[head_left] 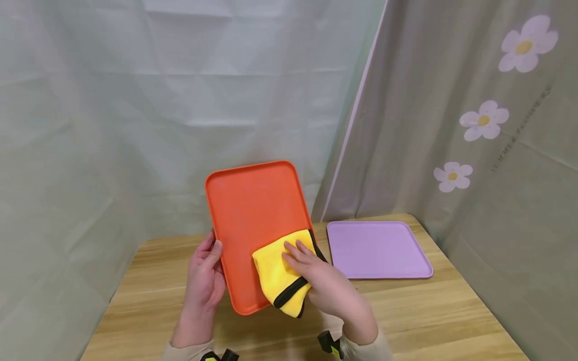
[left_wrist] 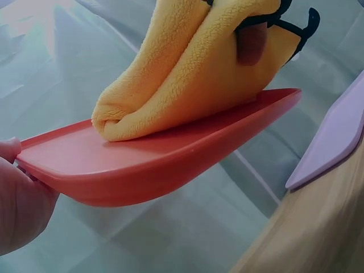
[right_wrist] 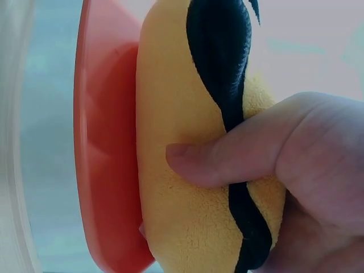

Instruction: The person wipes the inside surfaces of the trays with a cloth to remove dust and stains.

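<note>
An orange-red tray is held up at a tilt above the table, its inner face toward me. My left hand grips its left edge, thumb on the rim and fingers behind. Against the tray's lower right part lies a folded yellow cloth with black edging. My right hand holds this cloth to the tray, fingers spread over its front. In the right wrist view the thumb presses into the cloth's side. Folded layers of the cloth touch the tray's surface in the left wrist view.
A purple tray lies flat on the wooden table to the right. Pale curtains hang behind and at the sides, the right one printed with white flowers. Dark wrist straps show at the bottom.
</note>
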`<state>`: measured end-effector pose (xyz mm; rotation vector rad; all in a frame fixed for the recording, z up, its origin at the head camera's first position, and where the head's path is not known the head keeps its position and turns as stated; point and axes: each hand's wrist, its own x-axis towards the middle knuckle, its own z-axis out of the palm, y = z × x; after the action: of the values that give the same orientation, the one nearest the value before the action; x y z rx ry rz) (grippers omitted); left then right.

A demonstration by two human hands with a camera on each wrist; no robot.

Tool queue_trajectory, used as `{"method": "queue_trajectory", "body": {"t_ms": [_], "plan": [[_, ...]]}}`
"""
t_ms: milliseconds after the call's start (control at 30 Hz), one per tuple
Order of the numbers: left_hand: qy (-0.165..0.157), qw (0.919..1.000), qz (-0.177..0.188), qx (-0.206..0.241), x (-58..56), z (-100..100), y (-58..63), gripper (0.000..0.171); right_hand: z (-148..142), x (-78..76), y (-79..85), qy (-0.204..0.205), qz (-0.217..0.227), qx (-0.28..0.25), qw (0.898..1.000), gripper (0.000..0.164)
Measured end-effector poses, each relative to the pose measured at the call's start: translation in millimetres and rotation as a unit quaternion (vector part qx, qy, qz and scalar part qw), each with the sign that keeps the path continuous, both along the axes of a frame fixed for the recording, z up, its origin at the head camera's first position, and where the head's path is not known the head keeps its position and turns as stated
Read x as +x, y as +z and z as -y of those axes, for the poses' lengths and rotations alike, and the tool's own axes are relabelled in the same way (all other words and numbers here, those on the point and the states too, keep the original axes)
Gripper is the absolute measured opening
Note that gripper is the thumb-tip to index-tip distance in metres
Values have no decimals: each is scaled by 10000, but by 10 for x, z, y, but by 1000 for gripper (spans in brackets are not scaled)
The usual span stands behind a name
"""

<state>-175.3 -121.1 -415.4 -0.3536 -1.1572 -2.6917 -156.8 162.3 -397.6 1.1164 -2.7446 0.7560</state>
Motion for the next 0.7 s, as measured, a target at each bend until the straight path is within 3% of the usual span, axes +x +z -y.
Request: {"method": "queue_trajectory", "body": {"t_ms": [400, 700], "plan": [[9, 9997, 160, -187, 14, 14, 63, 37, 57, 81, 8, -88, -66, 192, 9998, 95], [-88, 9999, -38, -41, 53, 17, 71, 40, 107, 136, 43, 56, -294, 256, 9992, 96]]}}
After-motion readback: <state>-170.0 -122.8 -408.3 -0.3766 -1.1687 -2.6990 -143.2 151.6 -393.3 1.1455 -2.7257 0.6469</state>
